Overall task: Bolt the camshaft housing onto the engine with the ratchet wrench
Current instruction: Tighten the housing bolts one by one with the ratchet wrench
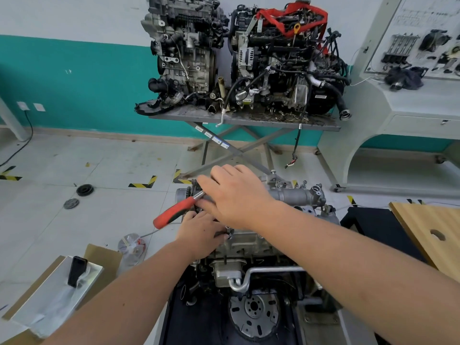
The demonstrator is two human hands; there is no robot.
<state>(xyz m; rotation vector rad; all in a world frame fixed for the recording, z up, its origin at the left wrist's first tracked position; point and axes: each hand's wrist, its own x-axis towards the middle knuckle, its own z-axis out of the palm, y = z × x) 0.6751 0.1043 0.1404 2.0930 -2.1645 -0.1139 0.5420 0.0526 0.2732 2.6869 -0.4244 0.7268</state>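
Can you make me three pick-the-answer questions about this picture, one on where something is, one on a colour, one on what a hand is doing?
1. Where is the phone?
A. on the engine
B. on the floor box at the left
C. on the scissor table

2. What colour is the ratchet wrench handle?
A. blue
B. yellow
C. red

3. How does the right hand lie?
A. fingers spread flat over the wrench head
B. curled in a fist
C. hanging idle

Answers: B, it stands on the box; C, the grip is red; A, straight fingers cover the head.

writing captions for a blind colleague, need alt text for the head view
A person's right hand lies over the head of a red-handled ratchet wrench atop a grey metal engine, while the left hand works beneath it. Two more engines stand on a steel table behind.
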